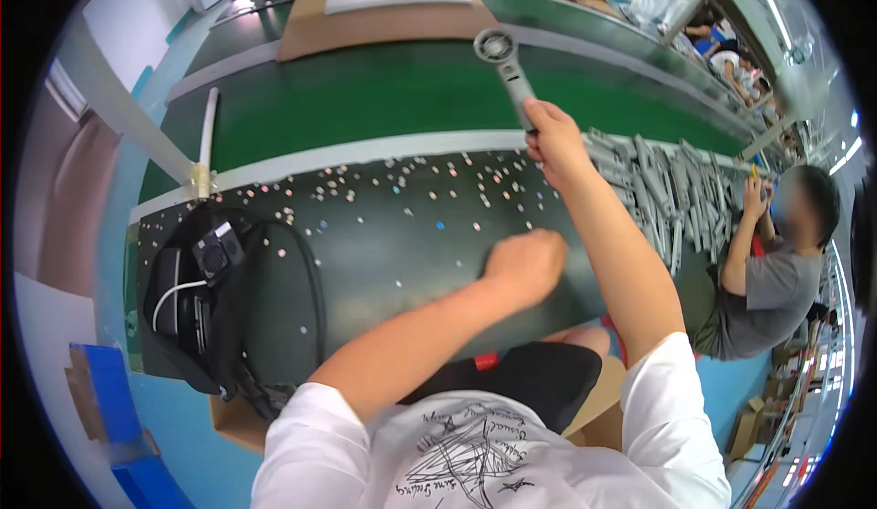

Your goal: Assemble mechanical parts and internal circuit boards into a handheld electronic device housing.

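Note:
My right hand (pixel 554 139) is raised over the far side of the dark worktable, its fingers closed round the handle of a grey handheld fan (pixel 510 75). The fan's round, grilled head points away over the green conveyor belt. Lower and nearer, my left hand (pixel 528 265) hovers over the table with its fingers curled, slightly blurred. Whatever it holds, if anything, is hidden. Right of my right hand lies a heap of long grey plastic parts (pixel 671 198).
Small bits (pixel 440 226) are scattered over the worktable (pixel 365 281). At the left sits a black bag (pixel 210 308) with cables. The green belt (pixel 365 98) runs beyond, with cardboard (pixel 384 29) across it. A co-worker (pixel 776 262) sits at the right, hands raised.

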`<state>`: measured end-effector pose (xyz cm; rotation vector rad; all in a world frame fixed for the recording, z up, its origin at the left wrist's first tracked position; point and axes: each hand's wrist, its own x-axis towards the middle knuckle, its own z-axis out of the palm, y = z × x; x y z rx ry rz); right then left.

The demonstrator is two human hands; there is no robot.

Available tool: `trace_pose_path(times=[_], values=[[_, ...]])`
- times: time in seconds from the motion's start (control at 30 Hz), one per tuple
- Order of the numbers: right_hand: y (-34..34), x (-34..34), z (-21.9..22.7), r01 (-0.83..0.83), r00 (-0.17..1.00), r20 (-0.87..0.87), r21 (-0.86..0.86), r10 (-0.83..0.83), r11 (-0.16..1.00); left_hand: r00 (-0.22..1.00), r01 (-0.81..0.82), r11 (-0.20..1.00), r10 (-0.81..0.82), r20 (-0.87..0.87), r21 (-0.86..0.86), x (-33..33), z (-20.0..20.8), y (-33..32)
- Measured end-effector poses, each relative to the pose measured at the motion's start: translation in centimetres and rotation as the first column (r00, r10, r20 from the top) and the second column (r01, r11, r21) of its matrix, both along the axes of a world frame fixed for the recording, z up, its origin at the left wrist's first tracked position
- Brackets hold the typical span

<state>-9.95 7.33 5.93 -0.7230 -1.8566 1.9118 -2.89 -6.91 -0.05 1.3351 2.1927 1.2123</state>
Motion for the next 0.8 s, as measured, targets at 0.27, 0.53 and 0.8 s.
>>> trace_pose_path(times=[0.27, 0.53, 0.8], values=[[-0.1, -18.7, -3.5, -0.030, 0.984, 0.175, 0.057, 0.020, 0.998, 0.930, 0.361, 0.926, -0.351, 0.108, -0.105, -0.9, 2.2, -0.3], [0.2, -26.3, -3.5, 0.083, 0.962, -0.274, 0.282, -0.002, 0.956, 0.898, 0.399, 0.907, -0.416, 0.144, 0.133, -0.7, 0.4, -0.2], [-5.0, -6.8, -5.1, -0.421, 0.903, 0.054, 0.305, 0.426, 0.854, 0.878, 0.479, 0.858, -0.471, -0.089, 0.185, 1.3, -0.3, 0.5]])
